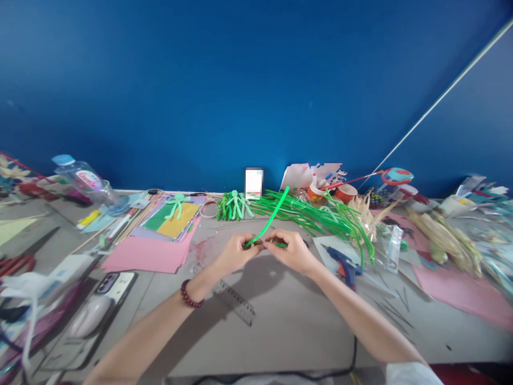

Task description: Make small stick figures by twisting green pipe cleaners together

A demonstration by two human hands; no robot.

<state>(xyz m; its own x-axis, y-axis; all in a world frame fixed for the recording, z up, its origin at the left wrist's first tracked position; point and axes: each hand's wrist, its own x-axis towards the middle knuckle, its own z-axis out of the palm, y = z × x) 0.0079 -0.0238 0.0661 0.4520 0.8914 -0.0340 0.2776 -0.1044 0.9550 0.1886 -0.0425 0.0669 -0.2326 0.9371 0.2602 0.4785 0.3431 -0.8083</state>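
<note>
A bright green pipe cleaner (273,214) is held between my two hands over the middle of the table. One long end sticks up and to the right, bent near the fingers. My left hand (239,251) has its fingers closed on it, with a beaded bracelet at that wrist. My right hand (292,250) pinches close beside the left fingertips, and a short green piece shows under its fingers. Behind the hands lie a loose bundle of green pipe cleaners (304,211) and a cluster of small green twisted figures (234,206).
A clear ruler (234,302) lies below my left hand. Right of my hands is a blue glue gun (347,267). Pink paper (146,255), a phone (114,286) and a plastic bottle (86,179) are on the left. A small white screen (254,183) stands against the blue wall.
</note>
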